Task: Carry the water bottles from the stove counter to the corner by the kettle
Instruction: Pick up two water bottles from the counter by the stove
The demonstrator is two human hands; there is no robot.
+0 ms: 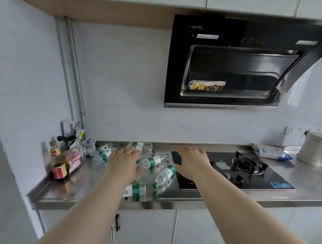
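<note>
Several clear water bottles with green labels lie scattered on the steel stove counter (89, 191), left of the cooktop. One bottle (154, 160) lies between my hands, another (164, 175) just below it, a third (136, 191) near the front edge beside my left forearm. More bottles (104, 152) lie toward the back wall. My left hand (123, 162) hovers over the bottles, fingers spread, holding nothing. My right hand (190, 163) is stretched out flat above the cooktop's left edge, also empty. The white kettle (313, 151) stands in the far right corner.
Sauce bottles (59, 169) and seasoning packets (74, 154) crowd the counter's left end. The black gas cooktop (247, 171) with a burner fills the middle right. A white and blue bag (272, 153) lies next to the kettle. A range hood (233, 69) hangs above.
</note>
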